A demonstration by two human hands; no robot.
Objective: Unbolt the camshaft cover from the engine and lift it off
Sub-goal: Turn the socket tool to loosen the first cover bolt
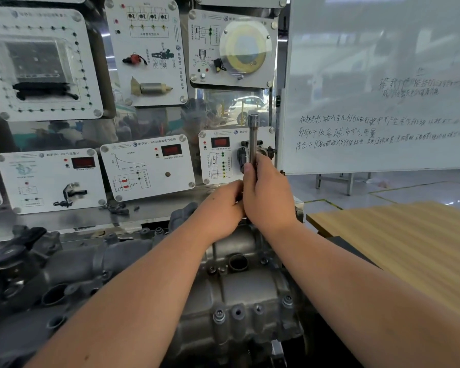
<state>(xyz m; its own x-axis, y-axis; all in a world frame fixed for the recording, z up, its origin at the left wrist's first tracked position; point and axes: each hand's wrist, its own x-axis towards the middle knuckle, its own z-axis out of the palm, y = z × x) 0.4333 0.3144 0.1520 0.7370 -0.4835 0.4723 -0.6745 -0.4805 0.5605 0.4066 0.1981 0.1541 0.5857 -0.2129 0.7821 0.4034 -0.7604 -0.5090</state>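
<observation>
The grey cast camshaft cover (239, 290) lies on the engine in the lower middle, with bolts along its near edge (219, 316). At its far end my right hand (266, 192) grips a steel socket wrench (252, 136) whose shaft stands upright above my fist. My left hand (221, 208) sits right beside it on the left, fingers curled round the tool's lower part. The tool's tip and the bolt under it are hidden by both hands.
A dark intake manifold (51, 272) flanks the cover on the left. A metal panel with white sensor display boards (146, 168) rises close behind the engine. A whiteboard (383, 83) stands at the back right, and a wooden tabletop (409, 248) lies to the right.
</observation>
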